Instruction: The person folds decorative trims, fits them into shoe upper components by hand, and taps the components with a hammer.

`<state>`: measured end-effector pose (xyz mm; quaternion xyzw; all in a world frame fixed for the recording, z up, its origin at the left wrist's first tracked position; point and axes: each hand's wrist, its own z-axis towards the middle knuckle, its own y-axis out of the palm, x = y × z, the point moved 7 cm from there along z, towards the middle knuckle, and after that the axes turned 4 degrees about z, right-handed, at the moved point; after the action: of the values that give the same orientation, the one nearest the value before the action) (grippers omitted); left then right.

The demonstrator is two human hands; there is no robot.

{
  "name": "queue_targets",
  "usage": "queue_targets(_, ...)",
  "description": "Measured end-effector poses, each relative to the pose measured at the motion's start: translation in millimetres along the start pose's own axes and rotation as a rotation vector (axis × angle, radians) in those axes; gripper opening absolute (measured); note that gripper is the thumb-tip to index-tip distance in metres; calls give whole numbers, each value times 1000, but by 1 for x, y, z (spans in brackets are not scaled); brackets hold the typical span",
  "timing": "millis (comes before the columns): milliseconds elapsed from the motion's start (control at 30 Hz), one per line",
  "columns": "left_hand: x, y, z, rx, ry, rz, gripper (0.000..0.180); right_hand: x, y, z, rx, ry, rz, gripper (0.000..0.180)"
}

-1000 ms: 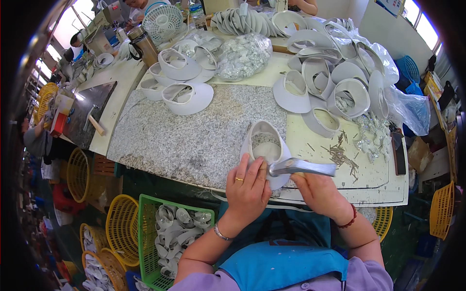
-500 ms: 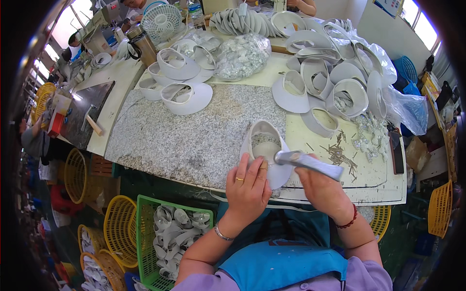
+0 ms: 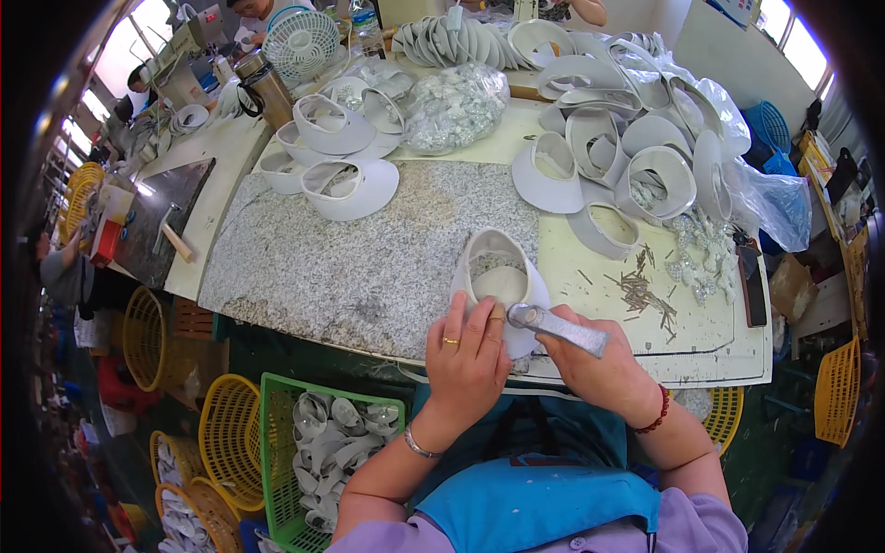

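Speckled granite tabletop lying ahead of hands; left hand pinning white visor piece, right hand gripping metal hammer.

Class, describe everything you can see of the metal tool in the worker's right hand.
The metal tool is a dull grey bar, seemingly bare metal, with a rounded head. It lies nearly level, head toward the left, over the white visor piece at the stone slab's near edge. The right hand grips its handle; the left hand steadies the visor beside it.

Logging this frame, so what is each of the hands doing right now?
Left hand: fingers flat, pressing down on the white visor piece on the stone slab.
Right hand: closed around a grey metal hammer.
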<state>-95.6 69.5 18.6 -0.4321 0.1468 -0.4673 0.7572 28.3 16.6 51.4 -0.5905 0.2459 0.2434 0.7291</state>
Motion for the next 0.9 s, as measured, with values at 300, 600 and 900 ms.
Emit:
queue_targets(300, 4, -3, 8, -65, 128, 169, 47, -3, -14, -3, 94, -75, -83, 15)
queue_targets(600, 4, -2, 15, -142, 137, 165, 46, -10, -26, 4, 125, -67, -25, 16)
queue_targets(900, -5, 2, 6, 14, 24, -77, 45, -6, 0, 6, 11, -120, -218, 17)
